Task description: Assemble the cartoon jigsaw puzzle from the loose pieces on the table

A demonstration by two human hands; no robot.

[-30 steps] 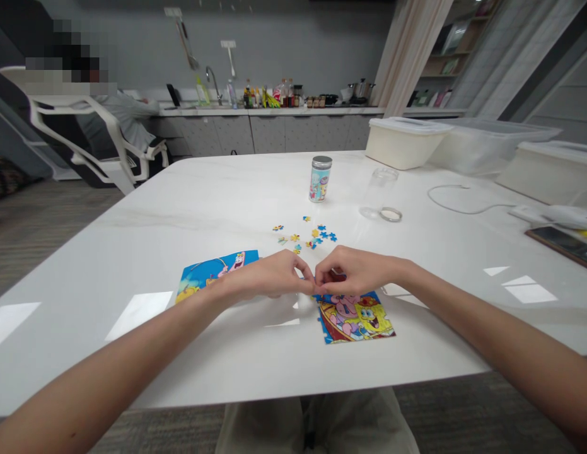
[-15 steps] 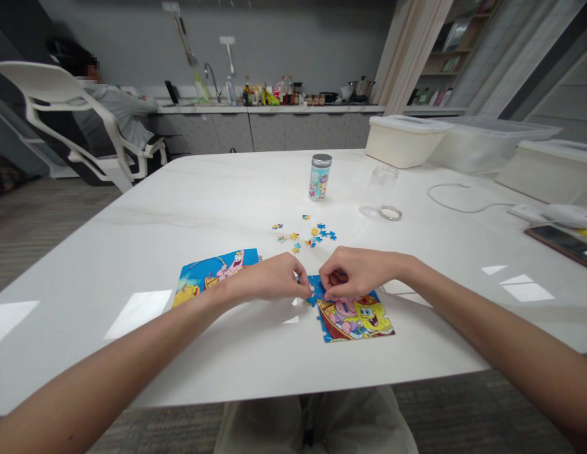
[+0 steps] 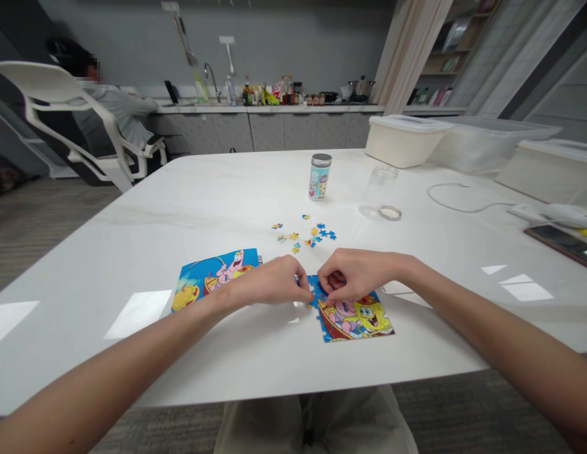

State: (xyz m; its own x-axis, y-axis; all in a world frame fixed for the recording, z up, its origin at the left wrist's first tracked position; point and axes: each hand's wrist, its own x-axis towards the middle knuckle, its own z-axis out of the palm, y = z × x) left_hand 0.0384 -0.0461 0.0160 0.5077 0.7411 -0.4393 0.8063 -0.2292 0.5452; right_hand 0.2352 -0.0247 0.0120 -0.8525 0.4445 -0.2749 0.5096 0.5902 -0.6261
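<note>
A partly joined jigsaw puzzle (image 3: 357, 320) with cartoon figures lies on the white table near its front edge. At its left side my left hand (image 3: 286, 280) pinches a small blue puzzle piece (image 3: 313, 301) between thumb and forefinger, against the puzzle's edge. My right hand (image 3: 352, 274) rests on the puzzle's upper part, fingers curled and fingertips pressed down on its blue area. Left of the hands is a picture sheet (image 3: 193, 284) with a similar scene, partly covered by my left forearm. Several loose puzzle pieces (image 3: 316, 233) are scattered beyond my hands.
A printed can with a metal lid (image 3: 320, 178) stands farther back. Right of it are a clear jar (image 3: 378, 189) lying tilted and a metal ring lid (image 3: 390, 213). Storage boxes (image 3: 406, 142), a cable (image 3: 468, 207) and a phone (image 3: 565, 244) occupy the right side. A person sits at far left.
My left hand has shifted slightly, bringing the blue puzzle piece a little right, closer against the puzzle. My right hand has barely moved.
</note>
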